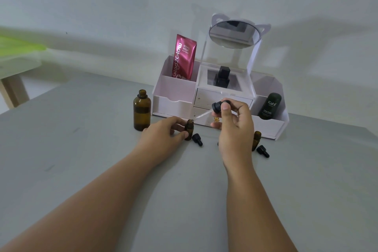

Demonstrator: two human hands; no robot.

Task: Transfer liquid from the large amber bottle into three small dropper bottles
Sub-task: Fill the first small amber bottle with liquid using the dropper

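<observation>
Left hand (163,132) grips small bottle (189,131) upright; right hand (235,125) pinches dropper (216,106), tip slanting down-left toward bottle mouth.

Amber bottles (142,111), black caps (197,139), pink pouch (184,57), grey table (81,170).

My right hand (233,127) covers most of the right small bottle (257,136); only its neck and one side show. Behind that hand a yellowish thing (216,119) peeks out, and a dark sliver (218,143) sits beside the wrist; I cannot identify either. My left hand (163,135) masks part of the held small bottle (189,127). The dropper (217,106) has a glass tube too thin to show liquid. Both forearms (255,200) run off the bottom edge
</observation>
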